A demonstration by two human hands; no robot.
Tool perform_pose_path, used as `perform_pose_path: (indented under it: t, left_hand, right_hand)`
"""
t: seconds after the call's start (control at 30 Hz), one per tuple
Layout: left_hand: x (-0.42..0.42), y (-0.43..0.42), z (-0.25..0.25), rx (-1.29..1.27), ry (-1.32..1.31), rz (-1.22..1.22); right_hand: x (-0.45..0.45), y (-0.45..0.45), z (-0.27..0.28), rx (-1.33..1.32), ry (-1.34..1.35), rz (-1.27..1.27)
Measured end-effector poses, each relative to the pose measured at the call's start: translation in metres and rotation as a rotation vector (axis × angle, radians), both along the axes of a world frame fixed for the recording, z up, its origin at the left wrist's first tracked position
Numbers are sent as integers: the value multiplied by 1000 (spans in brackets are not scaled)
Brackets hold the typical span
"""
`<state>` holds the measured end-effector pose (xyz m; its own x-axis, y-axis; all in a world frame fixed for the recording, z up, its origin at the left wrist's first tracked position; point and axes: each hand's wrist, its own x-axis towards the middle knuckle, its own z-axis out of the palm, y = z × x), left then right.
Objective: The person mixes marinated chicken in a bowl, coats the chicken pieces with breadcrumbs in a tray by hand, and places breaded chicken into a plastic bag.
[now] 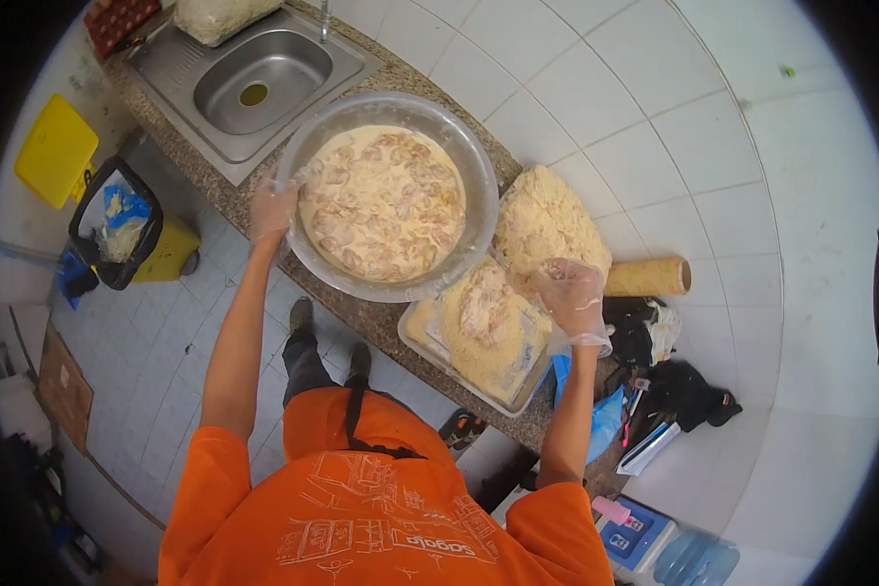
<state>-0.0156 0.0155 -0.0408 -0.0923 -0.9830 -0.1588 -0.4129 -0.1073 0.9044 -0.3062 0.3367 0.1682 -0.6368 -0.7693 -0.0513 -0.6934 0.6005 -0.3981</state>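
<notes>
Keep the bowl (391,109) steady, its rim held by the left hand (273,210) at nine o'clock. Crumbs from the heap (549,210) at its four should evenly coat the tray's (535,342) meat (486,311) at five. The right hand (570,295) curls at the tray's two; I cannot tell whether it holds crumbs. The counter's (361,314) front edge passes near; room opens at seven.

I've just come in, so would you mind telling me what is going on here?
A person in an orange shirt is working at a counter. The left hand holds the rim of a metal bowl of pieces in creamy liquid. The gloved right hand is beside a crumbly heap; whether it grasps anything is unclear. A pale piece lies on crumbs in a tray.
</notes>
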Motion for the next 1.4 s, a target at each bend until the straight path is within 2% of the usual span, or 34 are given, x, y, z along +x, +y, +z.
perform_pose_path:
  t: [0.03,0.13,0.23,0.33,0.47,0.53,0.6,0.63,0.77,0.83,0.93,0.97,1.07,1.1,1.2,1.3,1.37,1.4]
  left_hand:
    - [0,-1,-1,-13,-31,3]
    - [4,-14,-20,-20,-40,-30]
    - [5,-14,-23,-14,7,-44]
    - [0,-6,-3,35,26,-25]
    - [-3,2,23,137,151,-6]
    - [-5,1,26,156,206,-7]
    - [-3,-5,10,141,261,-9]
    - [-2,-5,12,149,191,25]
    - [2,-10,6,162,294,-13]
    - [0,-7,18,212,408,8]
    - [6,-10,25,216,402,-34]
    - [8,-10,33,175,311,-20]
    - [9,-16,-1,97,405,-63]
    - [10,-22,-7,-17,315,-95]
    - [10,-19,-14,127,455,-95]
    - [8,-20,-21,118,412,-80]
    - [13,-21,-3,102,395,-98]
    - [16,-21,3,90,386,-110]
  right_hand:
    - [-1,7,1,39,60,20]
    - [-7,26,-15,-65,211,263]
    - [-4,55,-66,-42,37,428]
    - [16,85,-91,388,70,504]
    - [9,90,-101,405,16,328]
    - [20,57,-73,387,82,234]
    - [29,27,-71,201,47,223]
    - [34,8,-73,106,27,226]
    - [79,-88,-101,-69,-99,365]
    - [107,-135,-127,-23,-45,439]
    - [148,-201,-155,177,87,461]
    - [157,-218,-166,252,121,465]
    - [163,-241,-221,277,250,536]
    - [166,-246,-215,304,221,536]
    - [166,-251,-188,376,158,525]
    - [153,-242,-140,438,126,486]
    - [143,-242,-111,480,80,429]
    - [134,-236,-106,339,70,384]
